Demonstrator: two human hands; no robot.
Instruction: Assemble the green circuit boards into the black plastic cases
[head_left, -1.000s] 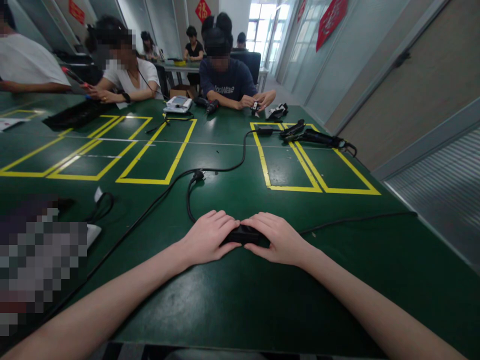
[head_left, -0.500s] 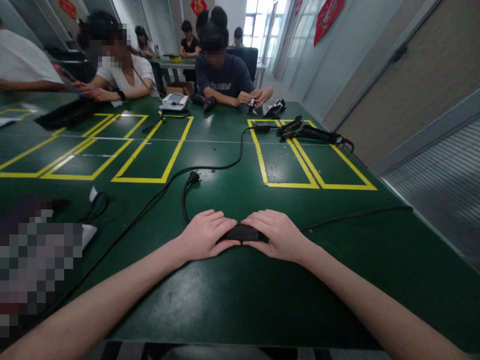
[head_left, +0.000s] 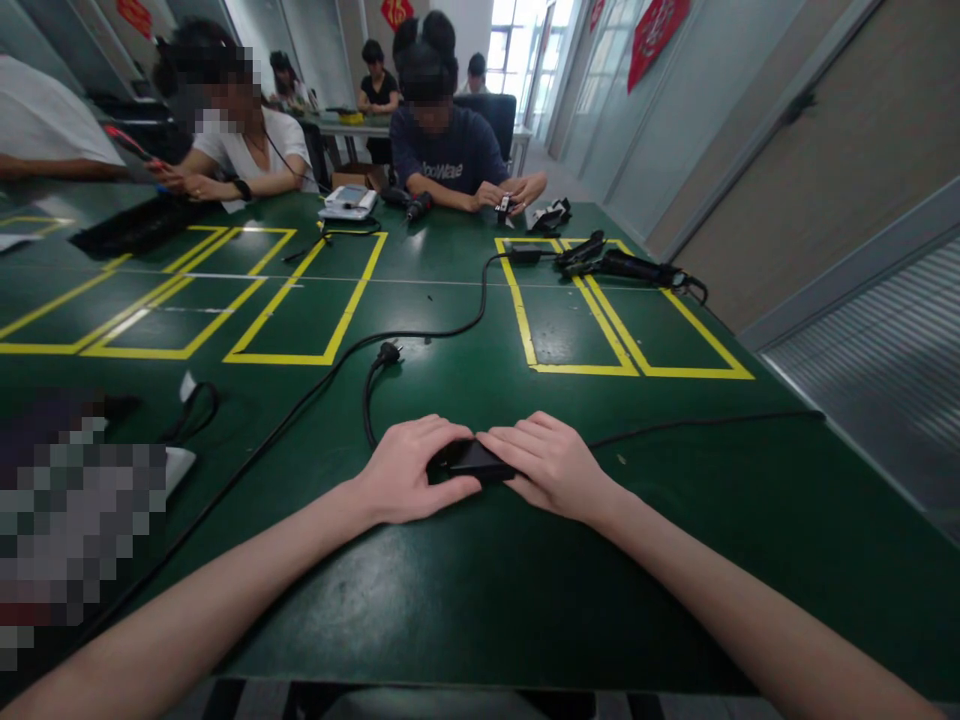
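A black power adapter (head_left: pixel 481 462) sits low over the green table, between my two hands. My left hand (head_left: pixel 414 470) curves around its left end, fingertips on the far edge and thumb along the near side, with a dark gap showing inside the grip. My right hand (head_left: pixel 551 465) is closed over the right end, its fingers lying across the top. From behind my left hand a short black cord runs out to a plug (head_left: pixel 388 353) on the table. A thin cable (head_left: pixel 705 422) leads off to the right from behind my right hand.
Another long black cable (head_left: pixel 300 405) crosses the table towards a black device (head_left: pixel 622 264) among yellow tape outlines. A blurred-out item (head_left: pixel 82 530) lies at the left. Across the table, a co-worker in a dark shirt (head_left: pixel 450 155) handles a small part near a drill (head_left: pixel 418 206).
The adapter has tilted, so more of its smooth top shows. My left fingers have lifted and loosened a little, while my right fingers have slid slightly left over it.
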